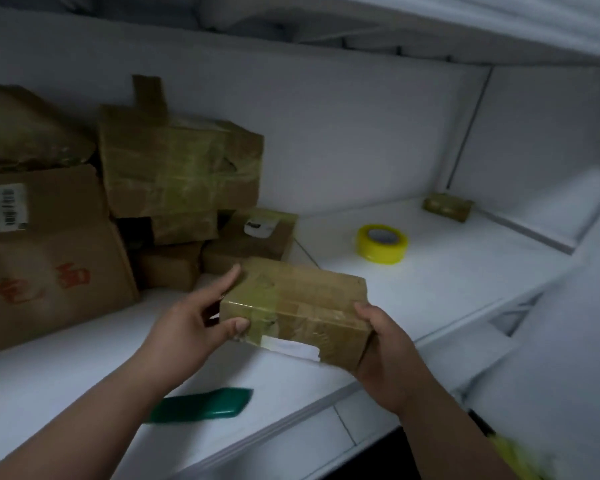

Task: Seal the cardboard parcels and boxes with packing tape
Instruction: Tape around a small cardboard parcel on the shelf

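Note:
A small brown cardboard parcel (302, 308), wrapped in glossy tape and bearing a white label on its near side, is held just above the white table (430, 292). My left hand (194, 317) grips its left end, thumb on the front face and fingers behind. At the parcel's right end, my right hand (381, 348) holds it from below and the side. A yellow roll of packing tape (381, 243) lies flat on the table behind the parcel, to the right.
A pile of taped cardboard boxes (174, 174) stands at the left, with a large printed carton (49, 251) in front. One small taped parcel (447, 206) sits in the far right corner. A green flat object (205, 405) lies near the table's front edge.

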Demonstrator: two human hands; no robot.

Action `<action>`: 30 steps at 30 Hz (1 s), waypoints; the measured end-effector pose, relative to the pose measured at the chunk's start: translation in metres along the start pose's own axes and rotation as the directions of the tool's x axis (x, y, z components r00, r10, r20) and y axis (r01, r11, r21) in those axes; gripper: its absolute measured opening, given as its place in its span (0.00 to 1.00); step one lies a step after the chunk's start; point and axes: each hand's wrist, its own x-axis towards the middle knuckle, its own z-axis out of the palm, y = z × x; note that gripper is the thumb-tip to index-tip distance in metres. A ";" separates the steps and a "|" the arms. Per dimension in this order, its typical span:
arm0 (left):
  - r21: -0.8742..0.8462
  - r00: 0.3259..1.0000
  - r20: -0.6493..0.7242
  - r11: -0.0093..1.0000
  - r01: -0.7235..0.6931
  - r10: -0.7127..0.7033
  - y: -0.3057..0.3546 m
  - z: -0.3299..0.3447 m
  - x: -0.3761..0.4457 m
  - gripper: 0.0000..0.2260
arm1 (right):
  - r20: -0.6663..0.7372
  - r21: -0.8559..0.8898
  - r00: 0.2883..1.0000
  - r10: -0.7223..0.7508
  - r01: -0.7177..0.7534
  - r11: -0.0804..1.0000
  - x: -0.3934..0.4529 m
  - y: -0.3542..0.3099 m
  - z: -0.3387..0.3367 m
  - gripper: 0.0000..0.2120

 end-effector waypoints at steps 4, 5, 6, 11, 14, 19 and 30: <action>-0.053 1.000 -0.011 0.998 0.019 -0.020 0.026 0.066 0.032 0.32 | -0.088 0.058 0.991 -0.101 0.107 0.993 -0.004 -0.033 -0.056 0.18; -0.047 0.998 -0.050 0.999 0.025 -0.027 0.034 0.085 0.041 0.32 | -0.113 0.062 0.985 -0.130 0.137 0.989 -0.003 -0.045 -0.071 0.18; -0.024 0.995 -0.094 0.999 0.030 -0.032 0.044 0.105 0.051 0.32 | -0.138 0.066 0.977 -0.161 0.171 0.983 -0.003 -0.058 -0.086 0.18; -0.055 0.993 -0.040 0.993 0.104 -0.107 0.095 0.210 0.089 0.23 | -0.347 0.071 0.906 -0.242 0.283 0.957 0.011 -0.114 -0.174 0.35; -0.142 0.963 0.228 0.974 0.176 -0.141 0.122 0.272 0.103 0.18 | -0.424 0.012 0.857 -0.292 0.328 0.945 0.023 -0.137 -0.213 0.43; -0.159 0.877 0.467 0.965 0.209 -0.113 0.149 0.352 0.134 0.27 | -0.502 -0.063 0.799 -0.331 0.348 0.935 0.048 -0.151 -0.247 0.50; -0.084 0.861 0.505 0.990 0.111 -0.054 0.152 0.436 0.253 0.30 | -0.513 -0.612 0.774 -0.372 -0.027 0.790 0.122 -0.207 -0.321 0.22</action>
